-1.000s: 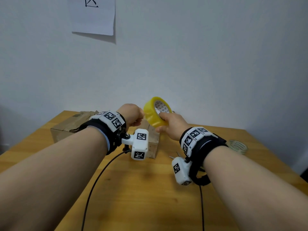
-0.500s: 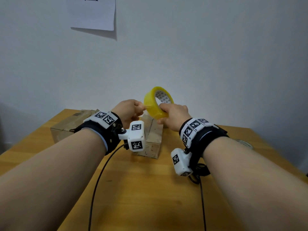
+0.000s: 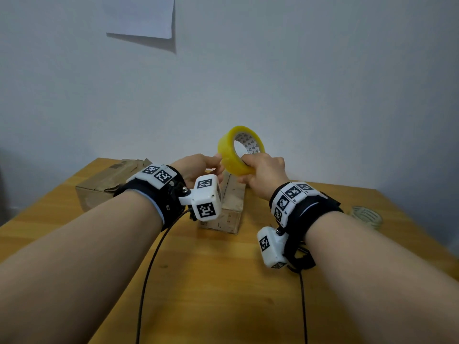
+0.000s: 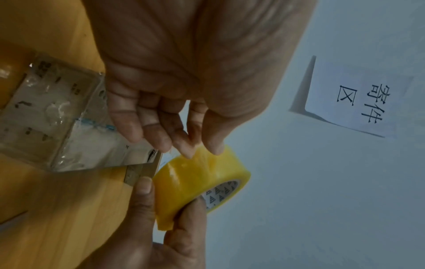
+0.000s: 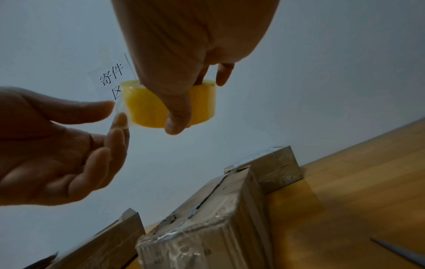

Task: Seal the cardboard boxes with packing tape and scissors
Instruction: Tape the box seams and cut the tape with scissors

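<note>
A yellow roll of packing tape (image 3: 239, 150) is held in the air above a small cardboard box (image 3: 231, 207) that stands mid-table. My right hand (image 3: 260, 173) grips the roll, thumb on the outer face and fingers through the core, as the right wrist view shows (image 5: 197, 101). My left hand (image 3: 214, 165) is at the roll's left edge and pinches the clear free end of the tape (image 5: 119, 111) between thumb and forefinger. The left wrist view has those fingertips (image 4: 214, 148) right on the roll (image 4: 200, 183). A scissor blade (image 5: 400, 253) lies on the table at the right.
A second, crumpled cardboard box (image 3: 106, 182) sits at the table's (image 3: 223, 294) back left. The right wrist view shows another box (image 5: 276, 167) behind the middle one. A clear tape roll (image 3: 366, 216) lies at the right edge. A paper sign (image 3: 141, 16) hangs on the wall.
Both hands have lifted the roll slightly higher above the middle box. The left fingers have stayed at the roll's left edge.
</note>
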Action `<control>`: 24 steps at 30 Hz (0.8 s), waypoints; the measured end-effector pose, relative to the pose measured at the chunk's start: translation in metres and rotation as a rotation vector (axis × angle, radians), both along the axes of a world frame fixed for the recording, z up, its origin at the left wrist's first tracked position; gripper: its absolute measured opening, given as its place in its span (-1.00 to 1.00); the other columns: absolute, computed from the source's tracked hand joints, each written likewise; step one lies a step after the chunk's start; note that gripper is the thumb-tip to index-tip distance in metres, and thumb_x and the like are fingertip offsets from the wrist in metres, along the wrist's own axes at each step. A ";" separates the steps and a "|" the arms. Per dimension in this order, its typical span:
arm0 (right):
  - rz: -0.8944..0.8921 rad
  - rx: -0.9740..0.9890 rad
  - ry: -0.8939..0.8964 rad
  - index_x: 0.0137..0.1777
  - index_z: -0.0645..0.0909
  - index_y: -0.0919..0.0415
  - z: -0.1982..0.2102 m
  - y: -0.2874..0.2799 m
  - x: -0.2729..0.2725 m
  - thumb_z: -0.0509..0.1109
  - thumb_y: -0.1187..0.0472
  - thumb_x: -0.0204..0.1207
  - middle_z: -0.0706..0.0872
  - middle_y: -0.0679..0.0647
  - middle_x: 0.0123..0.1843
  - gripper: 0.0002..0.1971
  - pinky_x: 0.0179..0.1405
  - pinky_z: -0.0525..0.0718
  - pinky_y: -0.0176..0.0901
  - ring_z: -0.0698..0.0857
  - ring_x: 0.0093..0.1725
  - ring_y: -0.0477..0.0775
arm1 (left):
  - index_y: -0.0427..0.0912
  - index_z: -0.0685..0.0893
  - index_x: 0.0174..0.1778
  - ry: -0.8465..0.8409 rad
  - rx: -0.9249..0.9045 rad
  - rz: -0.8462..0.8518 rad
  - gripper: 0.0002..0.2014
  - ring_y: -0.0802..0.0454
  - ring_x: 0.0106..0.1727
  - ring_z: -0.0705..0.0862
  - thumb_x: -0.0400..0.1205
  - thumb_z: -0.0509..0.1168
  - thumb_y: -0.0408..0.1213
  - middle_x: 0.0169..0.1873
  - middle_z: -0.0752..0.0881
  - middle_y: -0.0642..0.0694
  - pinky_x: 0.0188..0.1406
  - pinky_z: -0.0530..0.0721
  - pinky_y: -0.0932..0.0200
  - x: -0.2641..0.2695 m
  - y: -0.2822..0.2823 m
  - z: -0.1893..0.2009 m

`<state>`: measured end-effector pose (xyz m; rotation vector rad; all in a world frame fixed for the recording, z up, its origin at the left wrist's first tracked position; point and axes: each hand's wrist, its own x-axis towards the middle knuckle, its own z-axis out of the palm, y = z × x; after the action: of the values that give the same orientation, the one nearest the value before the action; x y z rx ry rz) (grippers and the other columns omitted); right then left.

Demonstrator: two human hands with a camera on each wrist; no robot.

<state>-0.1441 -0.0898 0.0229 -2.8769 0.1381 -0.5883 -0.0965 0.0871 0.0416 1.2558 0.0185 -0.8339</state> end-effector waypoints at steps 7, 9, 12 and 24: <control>0.010 0.062 -0.001 -0.31 0.43 -0.23 -0.001 -0.005 -0.004 0.53 0.10 0.49 0.66 -0.19 -0.12 -0.67 0.15 0.19 -0.06 0.58 0.14 -0.01 | -0.18 0.64 -0.25 -0.036 0.063 -0.029 -0.77 0.10 -0.46 0.56 0.63 0.37 -0.12 -0.49 0.61 -0.02 -0.49 0.67 0.28 -0.006 -0.001 0.003; 0.006 0.094 0.030 -0.37 0.38 -0.25 -0.002 -0.006 -0.005 0.53 0.06 0.48 0.63 -0.22 -0.20 -0.63 0.20 0.21 -0.02 0.58 0.12 0.00 | -0.19 0.62 -0.24 -0.086 0.050 -0.025 -0.79 0.06 -0.61 0.60 0.67 0.32 -0.18 -0.58 0.62 -0.07 -0.60 0.65 0.28 -0.013 -0.002 0.005; 0.004 0.152 0.059 -0.36 0.41 -0.22 -0.005 -0.007 -0.006 0.53 0.02 0.48 0.64 -0.21 -0.20 -0.66 0.39 0.24 0.08 0.54 0.04 -0.02 | -0.17 0.58 -0.21 -0.223 0.040 0.054 -0.86 0.06 -0.64 0.56 0.69 0.27 -0.32 -0.47 0.58 -0.10 -0.69 0.56 0.32 -0.012 -0.006 0.004; 0.001 0.185 0.040 -0.31 0.45 -0.13 0.003 -0.005 -0.009 0.50 -0.04 0.51 0.60 -0.22 -0.25 -0.72 0.23 0.24 -0.01 0.49 -0.03 -0.03 | -0.23 0.59 -0.10 -0.392 0.039 0.167 -0.92 0.10 -0.50 0.55 0.70 0.23 -0.40 -0.38 0.59 -0.12 -0.58 0.48 0.32 -0.011 -0.013 0.010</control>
<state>-0.1531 -0.0947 0.0256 -2.7103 0.1862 -0.4897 -0.1071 0.0740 0.0514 1.4157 -0.1736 -0.4363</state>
